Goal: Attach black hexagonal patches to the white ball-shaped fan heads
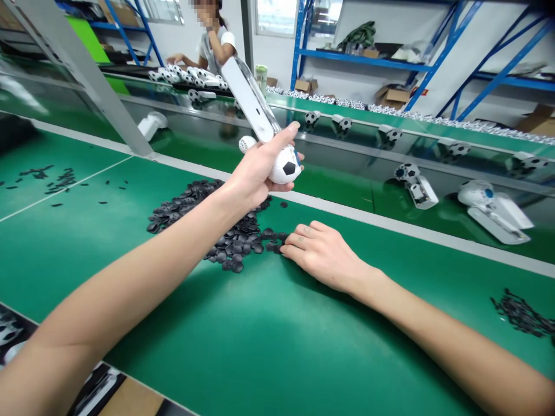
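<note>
My left hand [259, 164] is raised above the work surface, its fingers wrapped round a white football-patterned device [285, 166]. The device has a rounded end with black pentagons and a long flat white arm pointing up and to the left. Below it, on the green surface, lies a heap of small black pentagon pieces [234, 245]. My right hand [318, 251] rests at the heap's right edge, fingers curled and drawn together, with the fingertips on a black pentagon piece [277, 248].
Across a pale rail [347, 215], more football-patterned devices [418, 188] lie on a green conveyor belt [338, 179]. Dark scraps [520, 312] lie at the right, others at the far left. A slanted grey post [102, 86] stands left. Beyond the belt is another person [217, 49].
</note>
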`<move>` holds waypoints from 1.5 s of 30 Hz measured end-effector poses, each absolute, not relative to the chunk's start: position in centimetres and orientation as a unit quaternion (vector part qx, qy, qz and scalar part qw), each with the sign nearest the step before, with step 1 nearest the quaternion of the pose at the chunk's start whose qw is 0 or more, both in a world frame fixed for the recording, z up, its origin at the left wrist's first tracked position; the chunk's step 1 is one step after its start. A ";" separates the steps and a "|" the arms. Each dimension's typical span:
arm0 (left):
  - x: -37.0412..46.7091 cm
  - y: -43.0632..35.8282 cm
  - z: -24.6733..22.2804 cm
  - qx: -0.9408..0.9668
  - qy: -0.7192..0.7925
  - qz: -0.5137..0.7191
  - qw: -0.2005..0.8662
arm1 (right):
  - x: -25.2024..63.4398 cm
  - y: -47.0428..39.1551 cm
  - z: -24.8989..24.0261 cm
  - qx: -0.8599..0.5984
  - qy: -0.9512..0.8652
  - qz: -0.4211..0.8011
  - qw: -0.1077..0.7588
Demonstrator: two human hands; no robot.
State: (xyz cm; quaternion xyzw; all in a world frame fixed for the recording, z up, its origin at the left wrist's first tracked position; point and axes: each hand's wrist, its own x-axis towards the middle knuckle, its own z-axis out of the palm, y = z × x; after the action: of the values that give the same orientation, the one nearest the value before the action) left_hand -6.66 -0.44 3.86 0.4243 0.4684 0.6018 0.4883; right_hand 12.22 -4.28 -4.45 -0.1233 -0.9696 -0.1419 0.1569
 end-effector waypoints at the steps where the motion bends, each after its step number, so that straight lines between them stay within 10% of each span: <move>1: -6.5 -0.5 3.8 0.421 0.468 0.600 0.494 | 12.2 -4.2 -4.4 -0.128 -0.971 -0.132 0.151; 22: -5.2 -1.5 3.5 0.387 0.483 0.577 0.533 | 13.2 -3.9 -2.3 -0.272 -0.959 0.058 0.056; 45: -5.1 -1.4 3.0 0.392 0.498 0.555 0.538 | 16.9 -2.3 0.5 -0.247 -0.868 0.114 0.415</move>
State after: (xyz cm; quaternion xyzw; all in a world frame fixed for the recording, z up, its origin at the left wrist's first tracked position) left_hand -5.12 -1.45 2.98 0.3922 0.4980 0.5554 0.5382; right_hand 16.88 -2.32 0.54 -0.2465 -0.8681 0.1145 0.4153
